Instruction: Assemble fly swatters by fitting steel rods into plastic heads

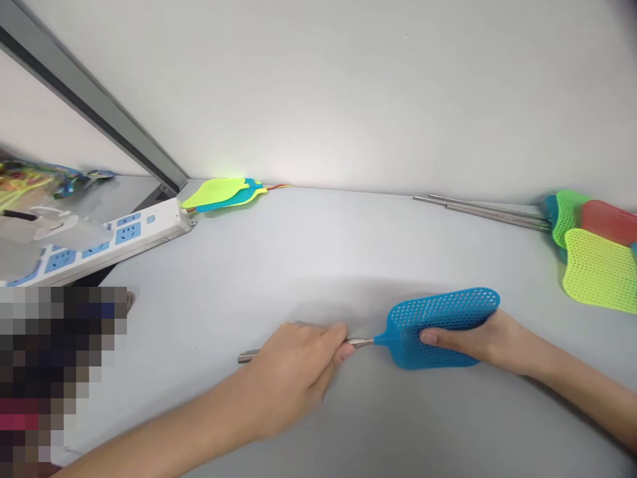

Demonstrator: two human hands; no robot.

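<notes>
A blue fly swatter [438,315] with a perforated head and a metal handle is held above the grey table, its head pointing right. My left hand [303,358] is closed around the metal handle, whose end sticks out to the left of my fist. With the thumb lying across the mesh, my right hand [490,342] grips the swatter head from its right side; the other fingers are hidden behind it. Both hands are on the same swatter, which is joined at a narrow blue neck next to the silver rod.
Yellow and blue swatter heads [219,192] lie at the back left. Several metal rods [492,212] rest along the wall, near green, red and yellow swatter heads [602,269] at the right. A white power strip [149,226] runs along the left. A blurred-out area covers the lower left.
</notes>
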